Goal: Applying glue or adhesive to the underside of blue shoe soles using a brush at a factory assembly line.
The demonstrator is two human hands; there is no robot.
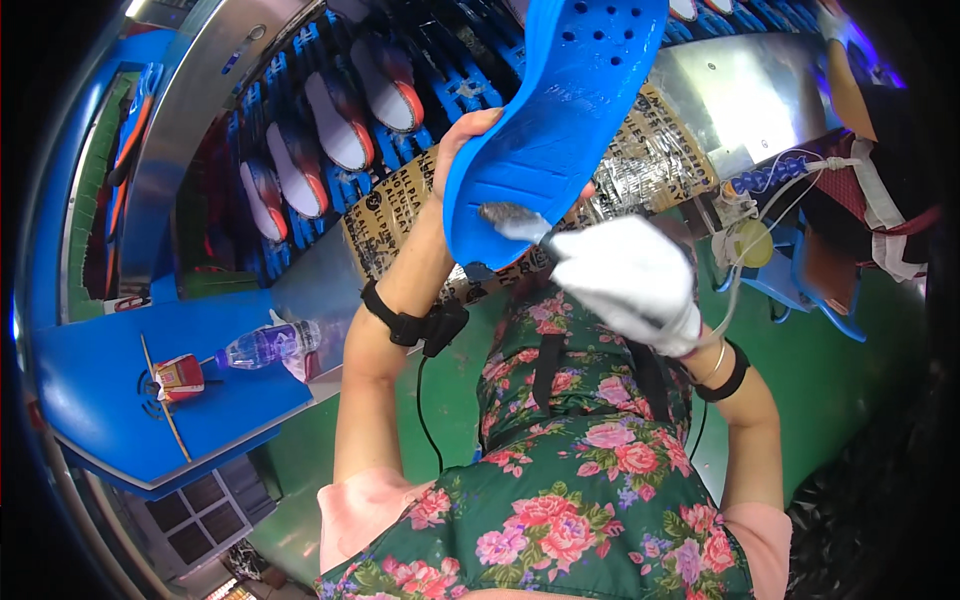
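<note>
A large blue shoe sole (545, 150) is tilted up in front of me, its wet-looking inner side facing me and several small holes near its upper end. My bare left hand (462, 140) grips it along the left edge, with most of the fingers hidden behind it. My right hand (630, 278), in a white glove, is closed around the dark handle of a brush (512, 220). The bristles touch the inside of the sole near its lower end.
Behind the sole is a ledge wrapped in printed, taped cardboard (385, 225). Beyond it, a blue rack carries several shoes (335, 120) with white undersides. A bottle (268, 345) and a red box (180, 378) lie on the blue table (90, 390). Another person's arm (848, 85) shows far right.
</note>
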